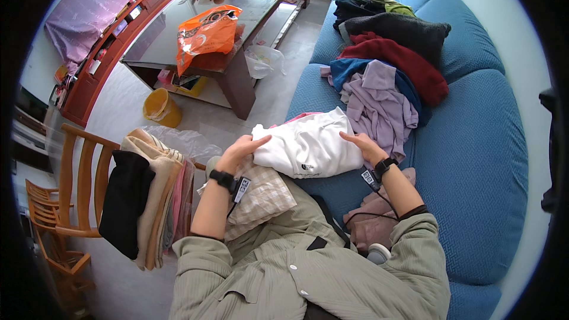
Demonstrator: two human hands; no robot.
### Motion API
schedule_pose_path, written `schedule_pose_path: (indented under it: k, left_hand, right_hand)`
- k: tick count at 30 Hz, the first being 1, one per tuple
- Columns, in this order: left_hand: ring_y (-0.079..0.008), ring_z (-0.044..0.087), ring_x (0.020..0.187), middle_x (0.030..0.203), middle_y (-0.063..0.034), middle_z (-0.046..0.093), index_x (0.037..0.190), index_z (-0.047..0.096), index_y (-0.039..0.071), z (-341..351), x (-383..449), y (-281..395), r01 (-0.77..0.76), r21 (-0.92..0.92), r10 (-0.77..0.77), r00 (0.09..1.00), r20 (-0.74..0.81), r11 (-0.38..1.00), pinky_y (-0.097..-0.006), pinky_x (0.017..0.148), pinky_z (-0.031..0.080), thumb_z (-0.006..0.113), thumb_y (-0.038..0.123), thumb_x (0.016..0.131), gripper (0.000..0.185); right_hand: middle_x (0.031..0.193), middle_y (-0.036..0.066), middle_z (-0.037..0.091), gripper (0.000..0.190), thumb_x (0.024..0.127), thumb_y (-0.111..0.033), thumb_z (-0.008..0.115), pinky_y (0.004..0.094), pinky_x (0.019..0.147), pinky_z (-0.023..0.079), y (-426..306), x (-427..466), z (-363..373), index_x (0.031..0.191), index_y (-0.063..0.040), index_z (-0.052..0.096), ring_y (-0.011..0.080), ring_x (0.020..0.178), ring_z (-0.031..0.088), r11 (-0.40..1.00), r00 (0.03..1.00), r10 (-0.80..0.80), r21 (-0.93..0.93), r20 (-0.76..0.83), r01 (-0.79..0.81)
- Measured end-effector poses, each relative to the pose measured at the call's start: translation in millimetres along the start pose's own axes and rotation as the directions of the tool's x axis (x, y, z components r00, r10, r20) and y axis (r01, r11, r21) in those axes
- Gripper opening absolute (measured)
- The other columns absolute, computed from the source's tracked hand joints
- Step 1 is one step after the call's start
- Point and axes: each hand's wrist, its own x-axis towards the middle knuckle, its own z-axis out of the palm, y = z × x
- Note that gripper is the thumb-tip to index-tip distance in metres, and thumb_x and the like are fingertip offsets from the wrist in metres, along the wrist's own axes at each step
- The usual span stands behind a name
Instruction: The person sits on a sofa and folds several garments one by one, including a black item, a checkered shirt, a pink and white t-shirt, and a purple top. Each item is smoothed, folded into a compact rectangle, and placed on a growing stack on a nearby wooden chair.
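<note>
Between my two hands is a folded white garment (pixel 306 144) with a small dark print near its lower edge. My left hand (pixel 242 151) grips its left end, thumb on top. At the right end, my right hand (pixel 366 149) holds it the same way, fingers hidden beneath. Part of a pink cloth (pixel 302 116) shows behind it. A beige checked cushion or folded cloth (pixel 262 193) lies on my lap, below the left hand. Just beyond the right hand, a crumpled lavender garment (pixel 378 102) rests on the blue sofa (pixel 471 178).
Farther along the sofa lie a dark red garment (pixel 400 62) and dark clothes (pixel 395 31). A wooden chair (pixel 84 173) at left holds folded clothes (pixel 146 200). Ahead are a yellow bin (pixel 166 109) and a coffee table (pixel 240 84) bearing an orange bag (pixel 206 35).
</note>
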Motion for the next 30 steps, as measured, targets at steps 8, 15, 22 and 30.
schedule_pose_path:
  k: [8, 15, 22, 30]
  left_hand:
    - [-0.0187, 0.061, 0.098, 0.113, -0.0117, 0.062, 0.124, 0.051, -0.003, 16.4, 8.1, -5.4, -0.293, -0.181, 0.268, 0.952, -0.148, 0.939, -0.032, 0.081, 0.051, 0.065, 0.0, 0.081, 0.045]
    - [-0.0134, 0.064, 0.092, 0.11, -0.0073, 0.066, 0.12, 0.054, 0.001, -2.6, -57.6, 23.7, -0.578, -0.493, 0.392, 0.811, -0.434, 0.65, -0.0276, 0.081, 0.053, 0.068, 0.005, 0.088, 0.035]
    - [-0.0125, 0.061, 0.099, 0.113, -0.0079, 0.064, 0.123, 0.053, -0.003, -19.8, -258.8, 26.1, -0.776, -0.252, 0.429, 0.551, -0.715, 0.578, -0.0264, 0.088, 0.049, 0.063, 0.004, 0.09, 0.036]
    - [-0.0115, 0.062, 0.092, 0.102, -0.0061, 0.066, 0.11, 0.059, -0.002, 1.7, -297.4, -130.6, -0.51, -0.225, 0.18, 0.628, -0.757, 0.83, -0.0264, 0.083, 0.049, 0.063, 0.003, 0.089, 0.022]
  right_hand:
    - [0.1, 0.01, 0.069, 0.034, 0.086, -0.021, 0.071, 0.0279, 0.07, 0.054, -42.6, -23.0, 34.0, 0.109, 0.002, 0.063, 0.0157, 0.08, 0.067, 0.97, 0.972, -0.231, 0.089, 0.036, 0.227]
    - [0.101, 0.008, 0.068, 0.035, 0.092, -0.027, 0.065, 0.0263, 0.072, 0.055, -133.2, -135.2, 65.6, 0.115, -0.001, 0.059, 0.0133, 0.083, 0.067, 0.814, 0.811, -0.579, 0.126, 0.085, 0.567]
    - [0.105, 0.013, 0.068, 0.039, 0.095, -0.03, 0.059, 0.0265, 0.071, 0.056, -169.0, -195.8, 111.4, 0.119, 0.001, 0.057, 0.0158, 0.085, 0.069, 0.779, 0.77, -0.623, 0.2, 0.138, 0.594]
    - [0.103, 0.004, 0.066, 0.042, 0.095, -0.037, 0.061, 0.0253, 0.074, 0.05, -36.6, -80.2, 161.2, 0.115, 0.0, 0.061, 0.0089, 0.087, 0.061, 0.942, 0.816, -0.251, -0.064, 0.52, 0.33]
